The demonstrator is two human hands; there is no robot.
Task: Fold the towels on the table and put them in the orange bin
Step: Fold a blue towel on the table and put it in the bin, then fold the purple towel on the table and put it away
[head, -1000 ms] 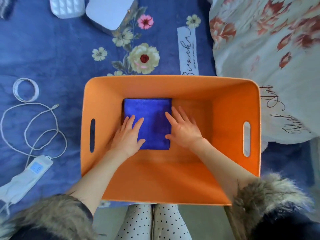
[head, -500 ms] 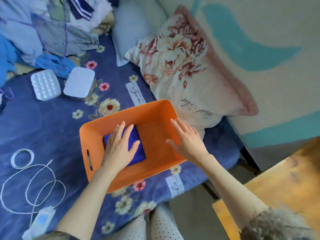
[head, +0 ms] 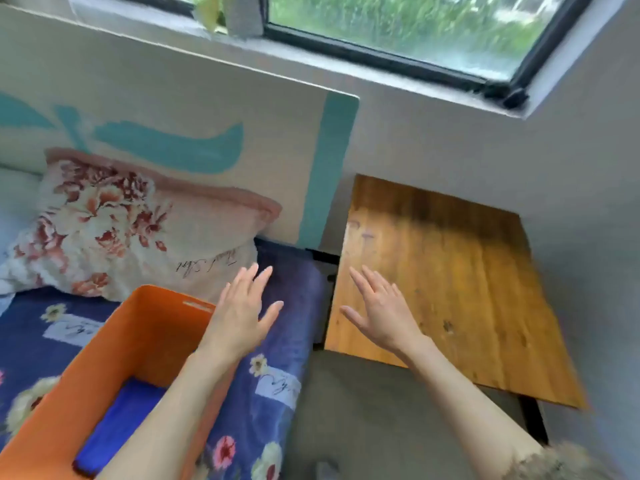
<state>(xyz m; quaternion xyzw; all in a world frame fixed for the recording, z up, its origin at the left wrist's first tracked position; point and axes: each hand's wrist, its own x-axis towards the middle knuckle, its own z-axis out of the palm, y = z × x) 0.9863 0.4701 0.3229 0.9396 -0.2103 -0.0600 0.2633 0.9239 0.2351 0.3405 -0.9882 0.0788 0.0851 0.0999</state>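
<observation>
Between towels, by the look of it: one blue towel (head: 117,424) folded flat on the floor of the orange bin (head: 114,344), lower left of frame, on the bed (head: 277,341). Both grips wide and holding nothing. Left hand (head: 239,317) flat, fingers spread, mid-frame over the bed just right of the bin's rim, not touching the towel. Right hand (head: 381,313) spread too, over the near left edge of the wooden counter (head: 450,289), right of centre; contact with the wood unclear. No towel visible on the counter in frame. Judged: placing step done, reach toward the counter for another towel in hand. Next calls for finding a towel out of view, else task likely finished. Floral pillow (head: 114,230) upper left, clear of both hands.
</observation>
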